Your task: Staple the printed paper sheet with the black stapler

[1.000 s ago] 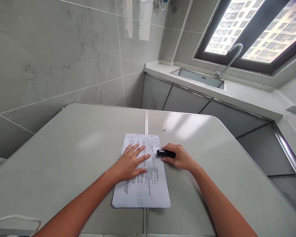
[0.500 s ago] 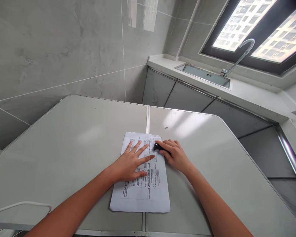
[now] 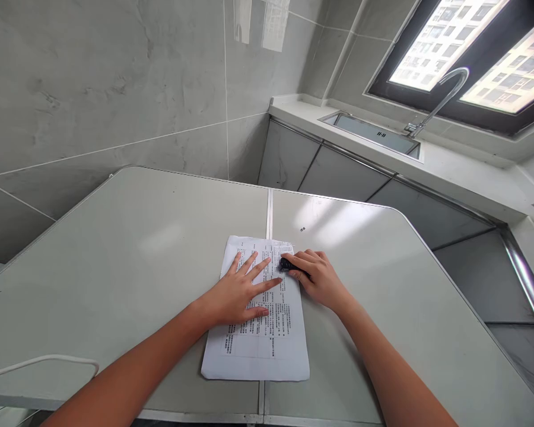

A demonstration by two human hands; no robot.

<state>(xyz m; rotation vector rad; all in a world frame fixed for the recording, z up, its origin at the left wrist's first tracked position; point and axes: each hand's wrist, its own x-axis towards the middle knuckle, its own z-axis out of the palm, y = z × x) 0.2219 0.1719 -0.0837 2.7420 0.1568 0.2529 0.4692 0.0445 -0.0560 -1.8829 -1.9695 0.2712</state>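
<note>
A sheet of printed paper (image 3: 267, 367), perhaps with others under it, lies on the table across its centre seam. My left hand (image 3: 240, 296) rests flat on the sheet, fingers spread, holding nothing. In my right hand (image 3: 315, 276) is a small black roller stamp (image 3: 288, 265), gripped between thumb and fingers. Its front end touches the paper near the upper right edge. A patch of dense fine print (image 3: 283, 248) shows just beyond the stamp. The palm side of my right hand hides most of the stamp's body.
The pale folding table (image 3: 160, 237) has a metal seam and rim. Two tiny dark marks (image 3: 302, 229) show beyond the paper. A white cable (image 3: 48, 357) lies at the left front. Behind stand a counter with a sink (image 3: 374, 133), a tap (image 3: 445, 95) and a window.
The view has shifted slightly. My right hand and the roller stamp stay at almost the same spot on the paper; the stamp's front looks slightly turned. My left hand keeps its place.
</note>
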